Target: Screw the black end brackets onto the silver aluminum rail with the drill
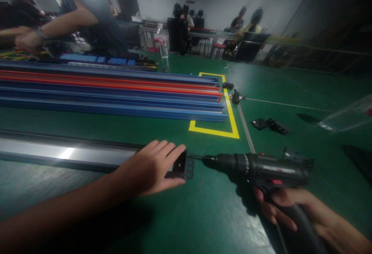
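Observation:
My left hand is closed over the end of a long silver and black metal profile, fingers across its top and thumb along the near side. A black end piece with a slotted edge shows at the profile's end, just past my fingertips. My right hand grips the handle of a black cordless drill, lying level and pointing left. The drill's long thin bit reaches the end piece; whether it sits in a screw is too small to tell.
Blue profiles and red profiles lie lengthwise beyond, ending within a yellow tape outline. Small black parts lie at right, near a clear plastic piece. A water bottle stands behind. A co-worker's arm is at upper left.

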A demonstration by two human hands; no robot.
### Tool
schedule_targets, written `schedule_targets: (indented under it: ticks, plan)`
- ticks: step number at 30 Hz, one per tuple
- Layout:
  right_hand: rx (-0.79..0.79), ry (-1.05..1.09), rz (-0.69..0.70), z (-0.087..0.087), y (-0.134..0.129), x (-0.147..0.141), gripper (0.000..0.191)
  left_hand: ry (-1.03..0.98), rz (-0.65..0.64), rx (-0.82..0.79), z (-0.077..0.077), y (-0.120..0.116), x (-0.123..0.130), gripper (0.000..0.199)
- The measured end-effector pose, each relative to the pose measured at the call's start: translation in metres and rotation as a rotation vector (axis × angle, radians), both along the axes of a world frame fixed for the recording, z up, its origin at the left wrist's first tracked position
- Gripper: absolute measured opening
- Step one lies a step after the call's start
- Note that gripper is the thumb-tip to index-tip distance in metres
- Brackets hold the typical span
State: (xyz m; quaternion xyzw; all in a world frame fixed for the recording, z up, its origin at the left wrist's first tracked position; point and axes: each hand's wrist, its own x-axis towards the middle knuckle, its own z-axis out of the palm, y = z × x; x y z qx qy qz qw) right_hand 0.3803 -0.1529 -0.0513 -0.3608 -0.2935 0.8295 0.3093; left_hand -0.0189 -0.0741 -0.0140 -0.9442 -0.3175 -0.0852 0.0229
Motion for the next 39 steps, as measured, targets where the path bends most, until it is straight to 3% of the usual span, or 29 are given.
schedule_targets:
  ticks: [13, 22, 30, 39]
  plan:
    - [0.032, 0.01, -0.034, -0.006, -0.005, -0.001, 0.031, 0.014, 0.006, -0.01, 0.0, 0.001, 0.0, 0.074]
    - [0.018, 0.023, 0.013, 0.003, -0.001, -0.003, 0.032, 0.033, 0.001, -0.032, 0.002, 0.002, 0.0, 0.074]
    - [0.023, -0.001, -0.038, -0.009, -0.003, 0.0, 0.033, 0.012, 0.006, -0.019, -0.001, 0.0, 0.0, 0.075]
    - [0.025, -0.016, -0.002, 0.004, 0.001, -0.004, 0.031, 0.045, 0.028, -0.023, 0.002, 0.0, 0.001, 0.075]
